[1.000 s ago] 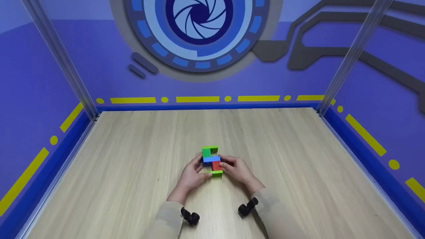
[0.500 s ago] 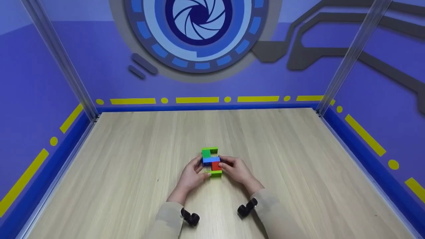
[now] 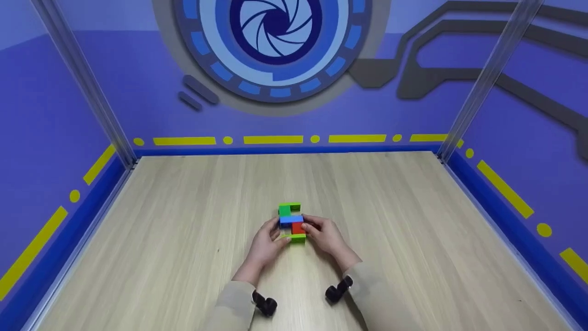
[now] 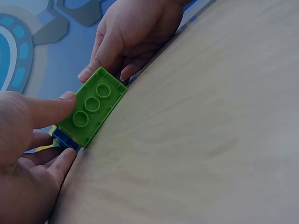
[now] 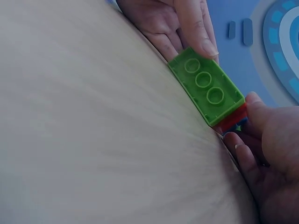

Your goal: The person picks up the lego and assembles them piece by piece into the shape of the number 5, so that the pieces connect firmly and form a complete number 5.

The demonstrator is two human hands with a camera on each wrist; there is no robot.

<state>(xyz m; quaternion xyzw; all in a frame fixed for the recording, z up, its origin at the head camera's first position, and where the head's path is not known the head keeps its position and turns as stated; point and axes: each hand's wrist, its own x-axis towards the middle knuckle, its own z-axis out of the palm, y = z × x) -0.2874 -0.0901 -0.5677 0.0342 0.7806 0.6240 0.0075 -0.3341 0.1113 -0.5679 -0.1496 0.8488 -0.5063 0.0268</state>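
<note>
Joined toy building bricks stand on the wooden table in a zigzag, between both hands. Nearest is a lime-green brick (image 3: pixel 297 238); its underside with round tubes shows in the wrist views. Behind it come a red brick (image 3: pixel 297 228), a blue brick (image 3: pixel 291 219), a green brick (image 3: pixel 284 211) and another lime-green one (image 3: pixel 294 204) at the far end. My left hand (image 3: pixel 264 244) grips them from the left, thumb at the near lime-green brick, fingers by the blue one. From the right, my right hand (image 3: pixel 327 235) holds them, its thumb on the red brick. Some fingertips are hidden.
The wooden table (image 3: pixel 193 220) stretches around the hands. Blue-purple panels (image 3: pixel 115 92) with yellow marks wall it in at the back and sides, with metal posts (image 3: pixel 494 78) at the back corners. Small black cameras (image 3: pixel 337 292) sit on the sleeves.
The bricks have shifted very slightly to the left, and my right forearm has come in a little. Both hands keep their hold, and the bricks stay joined in the same arrangement.
</note>
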